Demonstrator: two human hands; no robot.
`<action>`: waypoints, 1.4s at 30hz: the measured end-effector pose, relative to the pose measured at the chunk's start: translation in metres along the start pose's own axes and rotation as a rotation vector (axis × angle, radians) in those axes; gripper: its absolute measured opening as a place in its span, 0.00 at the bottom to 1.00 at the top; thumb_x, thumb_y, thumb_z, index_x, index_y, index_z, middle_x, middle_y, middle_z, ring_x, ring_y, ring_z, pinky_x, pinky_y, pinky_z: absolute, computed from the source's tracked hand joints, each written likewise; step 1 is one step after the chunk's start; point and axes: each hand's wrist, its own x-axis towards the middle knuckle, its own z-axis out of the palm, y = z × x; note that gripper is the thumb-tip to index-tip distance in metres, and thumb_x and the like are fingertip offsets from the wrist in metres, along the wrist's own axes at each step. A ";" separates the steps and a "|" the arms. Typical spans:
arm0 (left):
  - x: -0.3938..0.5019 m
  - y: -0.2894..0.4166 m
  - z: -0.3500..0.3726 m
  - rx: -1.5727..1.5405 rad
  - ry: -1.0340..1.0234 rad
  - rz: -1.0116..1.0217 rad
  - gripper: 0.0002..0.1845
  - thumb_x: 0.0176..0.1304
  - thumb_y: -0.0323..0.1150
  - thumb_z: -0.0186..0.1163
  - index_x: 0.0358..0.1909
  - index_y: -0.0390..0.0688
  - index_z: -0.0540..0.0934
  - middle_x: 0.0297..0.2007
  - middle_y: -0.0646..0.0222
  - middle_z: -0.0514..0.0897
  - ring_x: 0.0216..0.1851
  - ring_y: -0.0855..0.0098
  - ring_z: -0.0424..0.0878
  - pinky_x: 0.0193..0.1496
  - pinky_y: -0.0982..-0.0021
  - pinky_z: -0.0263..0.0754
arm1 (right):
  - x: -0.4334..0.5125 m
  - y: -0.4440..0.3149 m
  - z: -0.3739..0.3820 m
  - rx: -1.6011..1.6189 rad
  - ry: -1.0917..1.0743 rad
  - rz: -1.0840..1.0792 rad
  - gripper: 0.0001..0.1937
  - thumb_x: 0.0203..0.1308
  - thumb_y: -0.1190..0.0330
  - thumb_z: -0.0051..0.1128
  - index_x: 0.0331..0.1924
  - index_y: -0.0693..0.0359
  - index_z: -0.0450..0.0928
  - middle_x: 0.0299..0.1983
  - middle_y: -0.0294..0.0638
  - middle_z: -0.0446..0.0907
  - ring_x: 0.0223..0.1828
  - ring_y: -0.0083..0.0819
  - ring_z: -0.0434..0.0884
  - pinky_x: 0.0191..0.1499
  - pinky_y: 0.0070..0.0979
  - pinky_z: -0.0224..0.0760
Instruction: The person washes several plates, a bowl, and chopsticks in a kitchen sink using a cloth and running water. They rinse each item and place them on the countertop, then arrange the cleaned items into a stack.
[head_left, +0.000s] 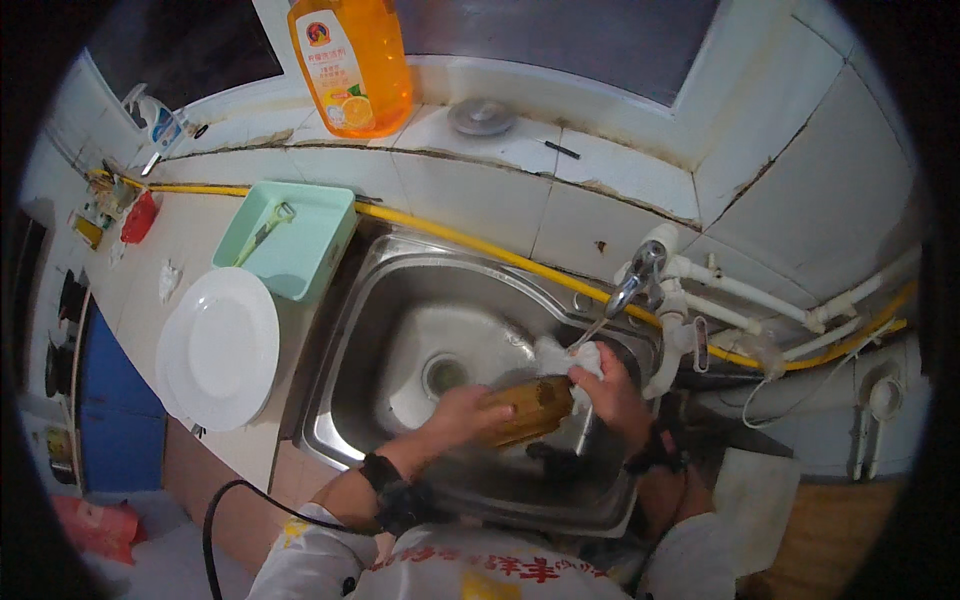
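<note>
My left hand (474, 414) is closed around one end of a brown, translucent, ribbed container (529, 409), held on its side over the stainless steel sink (349, 360). At the container's other end, my right hand (609, 384) grips a white cloth or wipe (587, 358). Water runs from the chrome faucet (636, 281) onto the cloth. Below the container, a dark object (556, 457) lies in the sink; its kind is unclear. Black bands with cables circle both wrists.
Left of the sink stand white plates (225, 349) and a mint-green tray (322, 247) holding a green peeler (262, 234). An orange detergent bottle (356, 71) and a round lid (481, 118) rest on the ledge. A yellow hose (465, 249) runs along the wall; white pipes (727, 285) are at right.
</note>
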 end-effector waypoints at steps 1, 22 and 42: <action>0.003 -0.008 0.006 0.052 0.088 -0.096 0.25 0.57 0.53 0.61 0.37 0.37 0.80 0.33 0.53 0.83 0.37 0.54 0.81 0.43 0.59 0.71 | 0.002 0.002 0.008 0.117 0.132 -0.089 0.21 0.59 0.71 0.59 0.57 0.61 0.68 0.42 0.33 0.78 0.44 0.21 0.75 0.50 0.23 0.69; -0.019 0.047 0.008 -1.223 0.503 -0.235 0.28 0.72 0.54 0.40 0.61 0.42 0.67 0.56 0.63 0.75 0.55 0.63 0.75 0.57 0.61 0.71 | 0.028 0.105 0.055 0.825 0.495 -0.013 0.21 0.69 0.60 0.41 0.60 0.64 0.70 0.55 0.41 0.74 0.56 0.32 0.72 0.60 0.31 0.62; 0.000 0.048 0.036 -1.184 0.586 -0.293 0.29 0.72 0.55 0.38 0.58 0.39 0.68 0.53 0.62 0.76 0.53 0.64 0.75 0.56 0.59 0.71 | 0.062 0.067 0.058 -0.449 0.605 -0.059 0.26 0.69 0.56 0.39 0.64 0.65 0.61 0.67 0.64 0.54 0.69 0.57 0.54 0.68 0.48 0.46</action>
